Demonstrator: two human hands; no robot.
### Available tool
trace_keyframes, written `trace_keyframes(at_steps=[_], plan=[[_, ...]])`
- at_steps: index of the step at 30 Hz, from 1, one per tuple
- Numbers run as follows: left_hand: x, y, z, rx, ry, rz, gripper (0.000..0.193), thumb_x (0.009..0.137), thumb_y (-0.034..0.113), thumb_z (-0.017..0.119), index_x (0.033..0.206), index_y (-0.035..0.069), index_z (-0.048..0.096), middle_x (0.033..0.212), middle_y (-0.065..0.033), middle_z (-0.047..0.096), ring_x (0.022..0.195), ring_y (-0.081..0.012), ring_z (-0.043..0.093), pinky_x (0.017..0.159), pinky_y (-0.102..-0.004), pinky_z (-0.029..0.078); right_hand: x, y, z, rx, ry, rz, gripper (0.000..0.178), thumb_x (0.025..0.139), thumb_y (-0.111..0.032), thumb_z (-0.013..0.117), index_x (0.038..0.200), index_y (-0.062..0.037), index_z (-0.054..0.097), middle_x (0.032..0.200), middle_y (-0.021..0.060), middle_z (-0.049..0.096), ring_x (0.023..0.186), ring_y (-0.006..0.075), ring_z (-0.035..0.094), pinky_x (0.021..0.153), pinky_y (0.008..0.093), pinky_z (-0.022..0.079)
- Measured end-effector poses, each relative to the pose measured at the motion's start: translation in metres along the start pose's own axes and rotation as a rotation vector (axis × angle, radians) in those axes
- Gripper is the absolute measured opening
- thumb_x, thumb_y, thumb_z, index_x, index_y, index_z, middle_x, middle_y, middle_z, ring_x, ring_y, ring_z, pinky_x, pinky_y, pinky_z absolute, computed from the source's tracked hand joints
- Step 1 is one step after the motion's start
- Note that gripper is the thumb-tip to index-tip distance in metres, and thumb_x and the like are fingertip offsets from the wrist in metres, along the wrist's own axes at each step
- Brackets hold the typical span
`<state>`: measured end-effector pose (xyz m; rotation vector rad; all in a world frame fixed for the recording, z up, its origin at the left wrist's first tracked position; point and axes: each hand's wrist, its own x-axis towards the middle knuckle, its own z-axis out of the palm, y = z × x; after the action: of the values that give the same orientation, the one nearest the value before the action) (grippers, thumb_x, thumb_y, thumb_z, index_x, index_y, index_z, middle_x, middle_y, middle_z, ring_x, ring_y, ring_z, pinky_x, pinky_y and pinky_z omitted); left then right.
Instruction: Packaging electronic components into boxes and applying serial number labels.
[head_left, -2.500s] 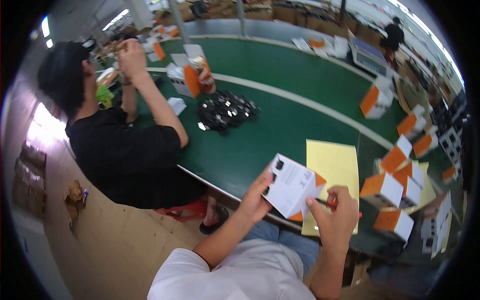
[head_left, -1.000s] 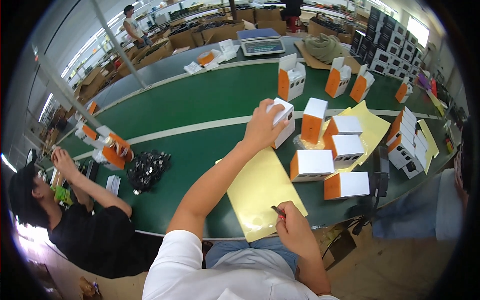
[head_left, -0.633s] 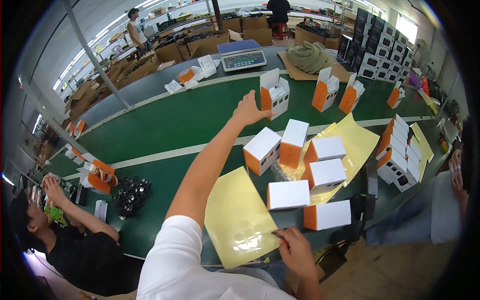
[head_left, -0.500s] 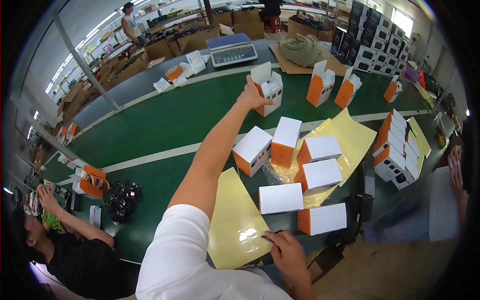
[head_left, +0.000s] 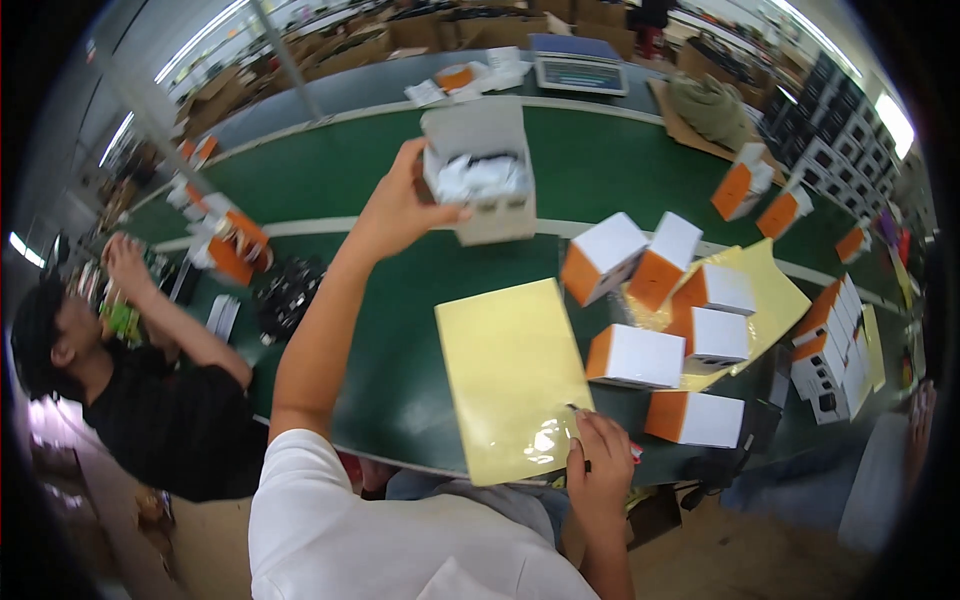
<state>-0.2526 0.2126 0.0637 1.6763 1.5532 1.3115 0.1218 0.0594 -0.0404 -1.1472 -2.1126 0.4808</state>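
Observation:
My left hand (head_left: 395,210) grips a small white carton (head_left: 505,222) by its left side, held up above the green bench. Its top flap stands up, and a whitish wrapped item (head_left: 480,178) shows inside. My right hand (head_left: 600,462) is closed at the near edge of a yellow glossy sheet (head_left: 510,350). From its fingers pokes the dark tip of a thin tool (head_left: 573,407), whose kind I cannot make out. To the right of the sheet lie several closed white-and-orange cartons (head_left: 640,355).
Several open cartons (head_left: 740,190) stand along the green belt (head_left: 590,165). A scale (head_left: 578,68) sits behind it. At left, a person in black (head_left: 165,400) works beside a heap of black parts (head_left: 288,298). Stacked cartons (head_left: 825,365) and another person's sleeve (head_left: 875,490) are at right.
My left hand has lifted the open carton off the belt and brought it nearer. The view has turned left. My right hand stays by the yellow sheet's near edge.

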Motion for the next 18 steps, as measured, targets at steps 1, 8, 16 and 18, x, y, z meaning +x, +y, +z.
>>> trace_keyframes(at_steps=[1, 8, 16, 18], plan=[[-0.041, 0.006, -0.02, 0.024, -0.007, -0.057, 0.091, 0.071, 0.008, 0.089, 0.146, 0.003, 0.037, 0.123, -0.0141, 0.064, 0.112, -0.0218, 0.065, 0.096, -0.0378, 0.055, -0.002, -0.011, 0.0, 0.092, 0.038, -0.035, 0.044, 0.081, 0.0, 0.069, 0.124, -0.0013, 0.065, 0.119, 0.0153, 0.066, 0.112, 0.0364, 0.06, 0.096, 0.0462, 0.049], [-0.245, -0.001, -0.051, 0.036, -0.077, -0.274, 0.094, 0.072, 0.008, 0.09, 0.149, 0.004, 0.037, 0.129, -0.012, 0.061, 0.119, -0.0212, 0.062, 0.103, -0.0374, 0.051, 0.035, -0.093, 0.075, 0.733, 0.007, -0.049, 0.053, 0.082, -0.001, 0.074, 0.132, -0.0034, 0.058, 0.148, 0.0227, 0.044, 0.135, 0.0376, 0.048, 0.114, 0.0457, 0.039], [-0.296, -0.027, -0.017, 0.14, 0.232, 0.293, 0.066, 0.084, 0.01, 0.079, 0.143, 0.006, 0.049, 0.152, -0.0169, 0.046, 0.134, -0.0345, 0.053, 0.109, -0.05, 0.045, 0.047, -0.105, 0.12, 0.694, -0.11, -0.199, 0.034, 0.088, -0.001, 0.071, 0.122, -0.0032, 0.068, 0.148, 0.0257, 0.046, 0.135, 0.0374, 0.05, 0.115, 0.047, 0.038], [-0.289, -0.023, -0.017, 0.509, 0.149, 0.438, 0.036, 0.087, 0.02, 0.074, 0.119, 0.006, 0.069, 0.137, -0.0112, 0.058, 0.13, -0.0372, 0.055, 0.109, -0.0528, 0.045, 0.049, -0.104, 0.119, 0.626, -0.133, -0.226, 0.04, 0.087, -0.001, 0.071, 0.127, -0.0034, 0.065, 0.146, 0.0246, 0.047, 0.134, 0.0362, 0.051, 0.115, 0.0465, 0.038]])
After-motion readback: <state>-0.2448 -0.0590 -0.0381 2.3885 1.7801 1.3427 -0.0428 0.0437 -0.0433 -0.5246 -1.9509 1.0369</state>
